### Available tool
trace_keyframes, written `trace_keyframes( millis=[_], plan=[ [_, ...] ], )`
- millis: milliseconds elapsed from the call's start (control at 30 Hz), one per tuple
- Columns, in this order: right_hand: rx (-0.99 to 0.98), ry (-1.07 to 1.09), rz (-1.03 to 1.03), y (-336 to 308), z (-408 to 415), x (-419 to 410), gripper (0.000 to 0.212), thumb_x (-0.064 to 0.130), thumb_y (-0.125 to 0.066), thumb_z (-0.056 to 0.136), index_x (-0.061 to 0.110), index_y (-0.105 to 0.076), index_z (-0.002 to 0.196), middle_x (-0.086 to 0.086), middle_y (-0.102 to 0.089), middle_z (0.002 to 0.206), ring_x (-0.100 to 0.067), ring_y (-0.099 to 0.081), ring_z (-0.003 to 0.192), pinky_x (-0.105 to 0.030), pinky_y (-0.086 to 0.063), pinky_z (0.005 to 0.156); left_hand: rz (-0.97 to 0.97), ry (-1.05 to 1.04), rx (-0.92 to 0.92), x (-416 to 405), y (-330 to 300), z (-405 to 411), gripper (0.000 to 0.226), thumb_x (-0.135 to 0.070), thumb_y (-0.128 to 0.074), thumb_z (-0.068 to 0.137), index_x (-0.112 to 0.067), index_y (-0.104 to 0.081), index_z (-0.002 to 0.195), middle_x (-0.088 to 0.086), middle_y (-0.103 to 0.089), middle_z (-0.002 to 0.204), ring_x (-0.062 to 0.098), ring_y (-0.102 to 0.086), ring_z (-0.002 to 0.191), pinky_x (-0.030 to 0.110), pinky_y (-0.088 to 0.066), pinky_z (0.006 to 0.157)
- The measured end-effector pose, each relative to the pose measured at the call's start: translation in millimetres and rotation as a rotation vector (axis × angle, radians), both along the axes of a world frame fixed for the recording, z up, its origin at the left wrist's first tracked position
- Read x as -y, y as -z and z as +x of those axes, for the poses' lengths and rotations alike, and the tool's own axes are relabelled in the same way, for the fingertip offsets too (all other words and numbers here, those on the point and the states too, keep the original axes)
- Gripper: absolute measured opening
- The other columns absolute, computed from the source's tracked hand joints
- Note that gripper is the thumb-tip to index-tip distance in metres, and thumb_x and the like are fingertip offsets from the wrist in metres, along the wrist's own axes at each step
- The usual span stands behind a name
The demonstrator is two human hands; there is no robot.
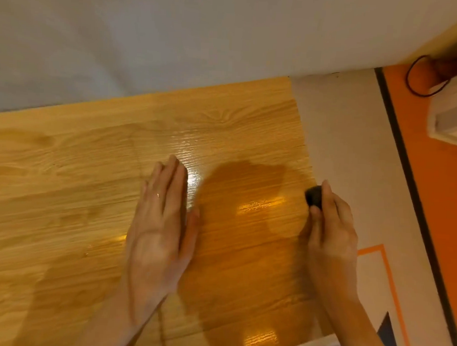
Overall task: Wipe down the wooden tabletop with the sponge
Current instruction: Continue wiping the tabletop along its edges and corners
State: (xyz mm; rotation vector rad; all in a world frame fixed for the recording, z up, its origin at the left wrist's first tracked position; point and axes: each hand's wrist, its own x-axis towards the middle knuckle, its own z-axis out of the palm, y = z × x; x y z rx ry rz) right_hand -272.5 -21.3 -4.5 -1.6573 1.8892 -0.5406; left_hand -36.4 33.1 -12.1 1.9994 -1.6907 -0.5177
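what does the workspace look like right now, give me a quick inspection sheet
surface: wooden tabletop, glossy, with light glare patches and shadows; no spill can be told apart from the shine
job's things: dark sponge at the tabletop's right edge, mostly hidden in the right hand
clutter: nothing seen on the tabletop
grippers: left hand flat, palm down, fingers together on the wood; right hand closed in a grip on the sponge
cables: black cable looped on the orange floor, far right
surroundings: pale wall behind the table; white box-like object on the floor, blurred
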Motion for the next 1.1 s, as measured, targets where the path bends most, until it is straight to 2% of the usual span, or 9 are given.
trace_keyframes(
  millis=[133,267,467,600,667,767,900,1000,1100],
  plan=[
    [-0.011,0.004,-0.013,-0.9,9.4,13.8,0.044,0.015,-0.041,0.102,0.013,-0.039,0.146,-0.009,-0.048,0.138,-0.016,-0.043,0.126,-0.017,-0.027,0.104,0.055,-0.067,0.135,28.7,10.1,54.4,0.062,-0.030,-0.041,0.104,0.001,-0.029,0.156,0.017,-0.024,0.165,0.027,-0.013,0.155,0.031,0.000,0.128],
    [-0.112,-0.057,-0.081,4.8,31.4,64.8,0.044,0.013,-0.040,0.103,0.007,-0.036,0.147,-0.013,-0.049,0.137,-0.007,-0.038,0.118,0.004,-0.017,0.093,0.032,-0.031,0.181,29.7,16.7,59.6,0.063,-0.031,-0.040,0.104,0.002,-0.027,0.156,0.017,-0.022,0.166,0.029,-0.014,0.156,0.031,0.000,0.128],
    [-0.133,-0.109,-0.171,15.0,76.1,157.0,0.045,0.015,-0.036,0.103,0.005,-0.035,0.147,-0.019,-0.050,0.131,-0.031,-0.046,0.122,-0.033,-0.035,0.106,0.012,-0.056,0.162,31.7,17.7,59.8,0.063,-0.030,-0.041,0.104,0.000,-0.027,0.157,0.014,-0.020,0.167,0.027,-0.013,0.157,0.039,-0.006,0.129],
    [-0.082,-0.152,-0.297,19.4,91.4,197.2,0.046,0.014,-0.042,0.102,0.006,-0.036,0.146,-0.014,-0.049,0.136,-0.017,-0.043,0.125,-0.009,-0.025,0.101,0.005,-0.050,0.195,30.2,18.5,57.8,0.061,-0.030,-0.041,0.104,0.003,-0.031,0.155,0.016,-0.022,0.166,0.029,-0.016,0.156,0.040,-0.010,0.129],
    [-0.068,-0.257,-0.369,19.2,87.1,199.1,0.044,0.015,-0.045,0.101,0.006,-0.040,0.144,-0.010,-0.051,0.136,-0.008,-0.040,0.122,-0.005,-0.024,0.102,0.007,-0.048,0.199,28.0,19.1,57.3,0.060,-0.029,-0.043,0.105,0.004,-0.032,0.154,0.017,-0.022,0.166,0.029,-0.017,0.156,0.038,-0.010,0.129],
    [-0.132,-0.444,-0.370,13.4,75.2,202.6,0.035,0.023,-0.046,0.102,0.010,-0.055,0.133,-0.005,-0.059,0.130,-0.013,-0.048,0.120,-0.015,-0.030,0.103,0.012,-0.033,0.216,28.6,17.5,58.1,0.060,-0.030,-0.041,0.105,0.004,-0.031,0.154,0.018,-0.022,0.165,0.031,-0.018,0.155,0.034,-0.005,0.129],
    [-0.275,-0.553,-0.216,2.0,90.5,218.3,0.034,0.031,-0.040,0.103,0.014,-0.067,0.112,-0.011,-0.065,0.109,-0.026,-0.056,0.103,-0.030,-0.038,0.090,0.022,-0.028,0.241,33.9,16.5,60.6,0.062,-0.034,-0.034,0.106,0.004,-0.028,0.155,0.019,-0.022,0.165,0.032,-0.019,0.155,0.033,-0.001,0.128],
    [-0.508,-0.604,-0.234,1.9,118.0,212.1,0.039,0.037,-0.034,0.102,0.019,-0.067,0.110,-0.010,-0.064,0.111,-0.034,-0.053,0.103,-0.042,-0.035,0.090,0.028,-0.028,0.249,33.6,17.3,60.3,0.063,-0.035,-0.033,0.106,0.003,-0.027,0.156,0.019,-0.021,0.165,0.032,-0.017,0.155,0.033,0.000,0.128],
    [-0.496,-0.673,-0.233,3.8,171.7,187.1,0.039,0.038,-0.032,0.103,0.021,-0.064,0.117,-0.006,-0.062,0.118,-0.032,-0.051,0.109,-0.041,-0.032,0.092,0.024,-0.036,0.240,34.1,18.8,59.6,0.063,-0.035,-0.035,0.106,0.004,-0.027,0.156,0.018,-0.020,0.166,0.031,-0.016,0.155,0.034,-0.002,0.128]
  ],
)
